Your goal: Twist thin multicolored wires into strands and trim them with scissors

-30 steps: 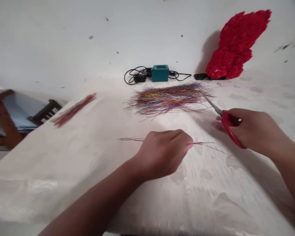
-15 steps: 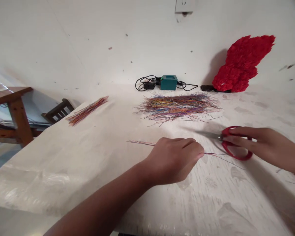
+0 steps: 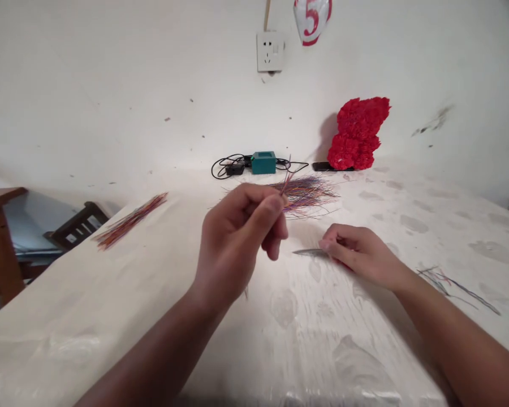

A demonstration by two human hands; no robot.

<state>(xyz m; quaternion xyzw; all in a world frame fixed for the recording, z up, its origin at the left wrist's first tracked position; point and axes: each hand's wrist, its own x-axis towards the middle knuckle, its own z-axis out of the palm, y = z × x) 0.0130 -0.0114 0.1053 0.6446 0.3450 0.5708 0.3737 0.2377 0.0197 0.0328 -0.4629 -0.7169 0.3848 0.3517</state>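
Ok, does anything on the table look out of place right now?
Yes: a few loose coloured wires lie by themselves on the table, beyond the right hand and well apart from the main wire pile, so they look like strays.

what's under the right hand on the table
A steel scissor blade sticks out from under the right hand, pointing left across the white table cover. The rest of the scissors is hidden by the hand.
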